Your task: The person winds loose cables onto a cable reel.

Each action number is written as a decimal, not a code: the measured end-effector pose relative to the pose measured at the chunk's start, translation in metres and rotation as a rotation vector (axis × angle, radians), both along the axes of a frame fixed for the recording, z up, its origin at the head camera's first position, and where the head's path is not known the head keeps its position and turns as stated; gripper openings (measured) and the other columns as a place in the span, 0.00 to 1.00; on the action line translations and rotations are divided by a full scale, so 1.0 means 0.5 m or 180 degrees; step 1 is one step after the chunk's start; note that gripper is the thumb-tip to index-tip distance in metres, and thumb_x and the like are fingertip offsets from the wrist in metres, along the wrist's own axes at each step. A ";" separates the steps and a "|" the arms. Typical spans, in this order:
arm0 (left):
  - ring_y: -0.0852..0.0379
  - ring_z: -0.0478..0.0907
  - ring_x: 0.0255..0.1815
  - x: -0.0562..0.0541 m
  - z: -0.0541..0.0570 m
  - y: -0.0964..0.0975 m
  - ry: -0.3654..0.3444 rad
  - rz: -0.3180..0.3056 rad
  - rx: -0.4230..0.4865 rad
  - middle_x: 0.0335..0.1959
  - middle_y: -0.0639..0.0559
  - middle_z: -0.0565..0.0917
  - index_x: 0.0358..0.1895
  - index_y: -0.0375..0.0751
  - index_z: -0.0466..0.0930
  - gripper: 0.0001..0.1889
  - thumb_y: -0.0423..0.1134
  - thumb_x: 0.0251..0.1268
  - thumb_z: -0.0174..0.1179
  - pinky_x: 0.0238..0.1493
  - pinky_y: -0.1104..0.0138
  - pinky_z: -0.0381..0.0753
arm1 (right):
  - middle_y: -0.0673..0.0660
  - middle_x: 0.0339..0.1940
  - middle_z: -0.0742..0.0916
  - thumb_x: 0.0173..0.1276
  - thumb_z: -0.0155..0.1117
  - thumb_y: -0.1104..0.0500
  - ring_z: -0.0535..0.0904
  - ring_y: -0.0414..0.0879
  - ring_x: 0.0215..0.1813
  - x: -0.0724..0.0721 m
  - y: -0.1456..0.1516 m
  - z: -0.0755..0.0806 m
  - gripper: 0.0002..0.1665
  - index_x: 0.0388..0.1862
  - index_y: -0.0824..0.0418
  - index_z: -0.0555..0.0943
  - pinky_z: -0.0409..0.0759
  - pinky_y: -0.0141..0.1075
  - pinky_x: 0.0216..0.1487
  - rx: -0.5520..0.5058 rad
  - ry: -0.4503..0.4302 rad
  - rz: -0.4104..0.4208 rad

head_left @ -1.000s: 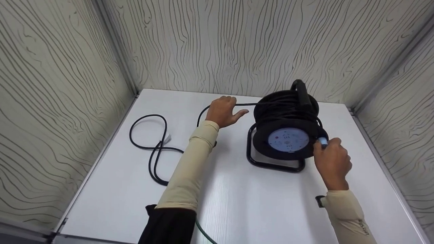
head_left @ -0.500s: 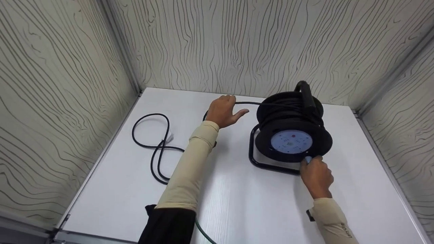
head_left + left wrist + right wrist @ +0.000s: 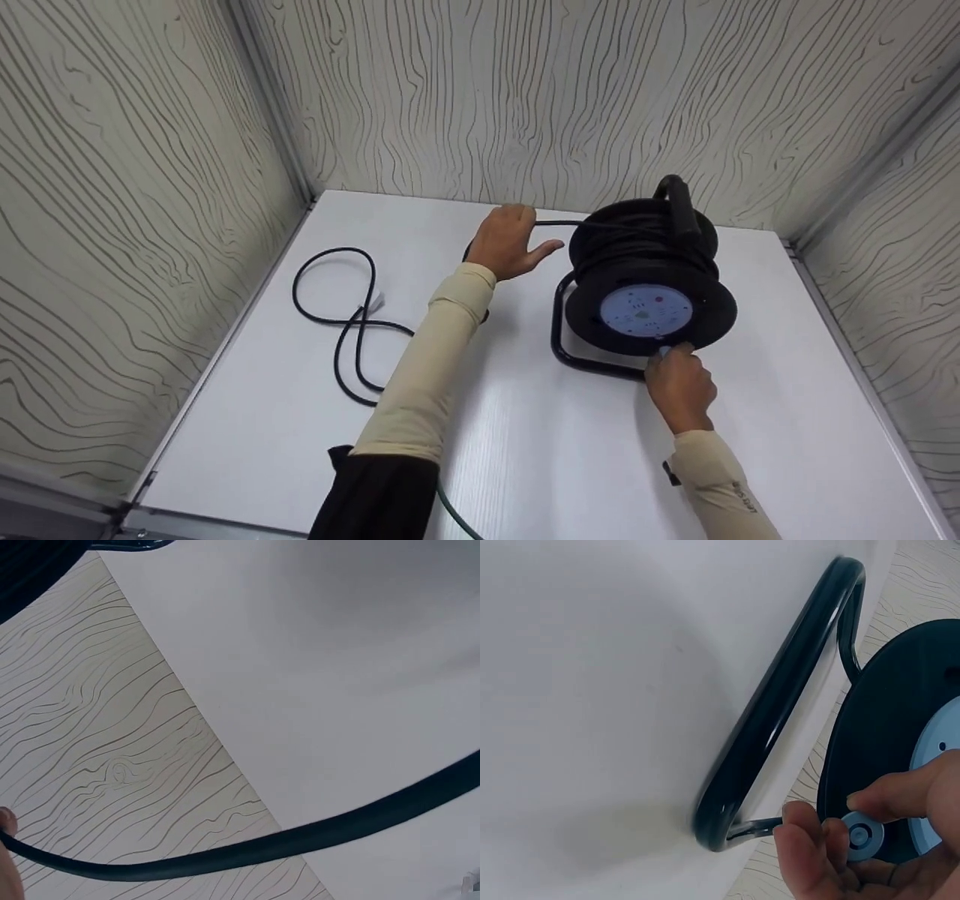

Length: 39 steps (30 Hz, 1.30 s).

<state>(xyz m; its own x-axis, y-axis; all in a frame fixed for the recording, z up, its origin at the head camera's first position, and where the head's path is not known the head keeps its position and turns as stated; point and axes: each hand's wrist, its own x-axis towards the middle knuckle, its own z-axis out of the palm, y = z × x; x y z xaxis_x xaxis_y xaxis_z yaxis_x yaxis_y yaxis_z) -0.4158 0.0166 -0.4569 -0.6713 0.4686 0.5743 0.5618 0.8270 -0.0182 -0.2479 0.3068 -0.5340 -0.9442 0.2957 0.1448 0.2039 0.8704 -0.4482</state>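
A black cable reel (image 3: 712,300) stands at the right of the table in the head view, its pale blue socket panel (image 3: 643,319) facing forward. Near the bottom of the disc, my right hand (image 3: 681,390) pinches the reel's light blue crank knob (image 3: 862,835) between thumb and fingers. Left of the reel, my left hand (image 3: 506,241) grips the black cable (image 3: 556,223), fingers curled over it and thumb sticking out toward the reel. From that hand the cable runs straight to the wound coils. In the left wrist view, the cable (image 3: 262,846) reaches a fingertip at the left edge.
Loose cable (image 3: 335,250) lies in loops on the left of the white table (image 3: 247,427), beside a white plug (image 3: 375,302). The reel's tubular stand (image 3: 780,697) rests on the tabletop. Wood-patterned panels (image 3: 480,97) enclose the back and sides. A green cord (image 3: 455,511) shows near my left sleeve.
My right hand has swung the knob from the disc's right side down to its bottom, and the socket panel has turned. My left hand has moved slightly right; the table loops have barely shifted.
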 end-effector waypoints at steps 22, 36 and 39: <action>0.52 0.74 0.29 0.005 -0.007 0.041 0.0086 0.0002 0.0232 0.26 0.50 0.74 0.35 0.41 0.72 0.32 0.71 0.73 0.46 0.35 0.60 0.78 | 0.74 0.37 0.86 0.75 0.56 0.52 0.83 0.70 0.41 -0.045 -0.131 -0.029 0.22 0.37 0.73 0.79 0.78 0.63 0.37 -0.0230 -0.0508 0.0211; 0.53 0.78 0.35 0.014 0.006 0.098 -0.0203 -0.0147 0.0167 0.31 0.51 0.77 0.39 0.43 0.74 0.31 0.70 0.75 0.42 0.42 0.60 0.79 | 0.55 0.18 0.82 0.77 0.53 0.50 0.78 0.47 0.20 -0.054 -0.177 -0.017 0.21 0.29 0.63 0.78 0.73 0.37 0.21 -0.1135 -0.0677 0.0630; 0.54 0.78 0.30 0.016 0.008 0.096 -0.0296 -0.0111 0.0262 0.27 0.51 0.77 0.37 0.43 0.74 0.30 0.69 0.76 0.43 0.37 0.60 0.79 | 0.56 0.16 0.82 0.77 0.54 0.50 0.78 0.46 0.19 -0.055 -0.180 -0.011 0.20 0.30 0.63 0.77 0.72 0.36 0.21 -0.1345 -0.0690 0.0656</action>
<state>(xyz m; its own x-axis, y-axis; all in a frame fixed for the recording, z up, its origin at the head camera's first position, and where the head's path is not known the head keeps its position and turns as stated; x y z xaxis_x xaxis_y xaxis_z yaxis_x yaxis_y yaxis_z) -0.4076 0.0645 -0.4527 -0.7074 0.4465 0.5479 0.5865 0.8034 0.1024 -0.2753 0.2167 -0.5393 -0.9841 0.0908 -0.1526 0.1745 0.6544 -0.7358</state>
